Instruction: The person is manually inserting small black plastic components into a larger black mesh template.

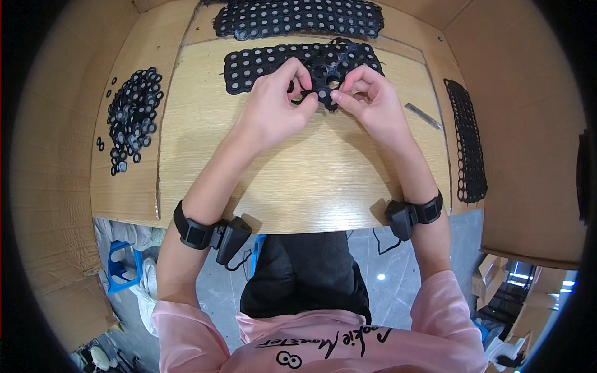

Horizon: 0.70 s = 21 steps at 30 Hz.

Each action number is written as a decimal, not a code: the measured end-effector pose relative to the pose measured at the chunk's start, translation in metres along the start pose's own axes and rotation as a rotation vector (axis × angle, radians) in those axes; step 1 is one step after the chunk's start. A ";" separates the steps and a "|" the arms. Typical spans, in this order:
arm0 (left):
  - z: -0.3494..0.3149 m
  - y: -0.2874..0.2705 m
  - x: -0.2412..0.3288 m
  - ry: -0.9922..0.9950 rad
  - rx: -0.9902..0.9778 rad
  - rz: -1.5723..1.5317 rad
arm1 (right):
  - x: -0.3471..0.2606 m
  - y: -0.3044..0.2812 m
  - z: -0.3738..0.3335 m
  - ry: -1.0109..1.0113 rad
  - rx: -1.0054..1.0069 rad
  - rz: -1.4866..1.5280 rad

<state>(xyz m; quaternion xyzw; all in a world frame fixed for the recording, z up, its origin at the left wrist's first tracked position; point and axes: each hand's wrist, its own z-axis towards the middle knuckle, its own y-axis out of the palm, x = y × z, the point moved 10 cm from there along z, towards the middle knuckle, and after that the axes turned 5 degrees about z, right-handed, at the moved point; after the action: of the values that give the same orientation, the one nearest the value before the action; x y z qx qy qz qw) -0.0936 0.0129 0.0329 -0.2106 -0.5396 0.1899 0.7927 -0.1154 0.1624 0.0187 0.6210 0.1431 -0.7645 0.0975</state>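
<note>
A black sheet of joined rings (245,68), many filled with grey discs, lies toward the far side of the wooden board. Its near right part is lifted and folded up between my hands. My left hand (270,109) is closed at the left of this part, thumb and fingers at its edge, with black rings showing between them. On the other side, my right hand (375,107) pinches the lower edge beside a grey disc (323,94). An unfilled hole shows between the hands. The fingertips partly hide what each one presses on.
A second filled black sheet (298,18) lies beyond. Loose black rings with grey discs (134,118) are heaped at left. At right are a flat metal strip (423,116) and a black sheet with open holes (465,143). Cardboard walls (522,124) surround the wooden board (298,193).
</note>
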 end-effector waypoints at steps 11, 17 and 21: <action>-0.004 0.007 0.004 -0.019 -0.098 0.127 | -0.016 0.004 -0.007 -0.077 0.037 -0.174; -0.004 0.015 0.000 0.002 -0.165 0.093 | -0.022 0.020 -0.010 -0.080 -0.047 -0.233; -0.004 0.019 -0.009 -0.068 -0.225 0.084 | -0.028 0.027 -0.015 -0.125 -0.074 -0.287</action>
<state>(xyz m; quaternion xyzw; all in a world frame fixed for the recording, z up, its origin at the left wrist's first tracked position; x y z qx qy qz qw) -0.0948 0.0234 0.0141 -0.3140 -0.5748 0.1680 0.7367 -0.0872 0.1409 0.0409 0.5413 0.2521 -0.8019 0.0189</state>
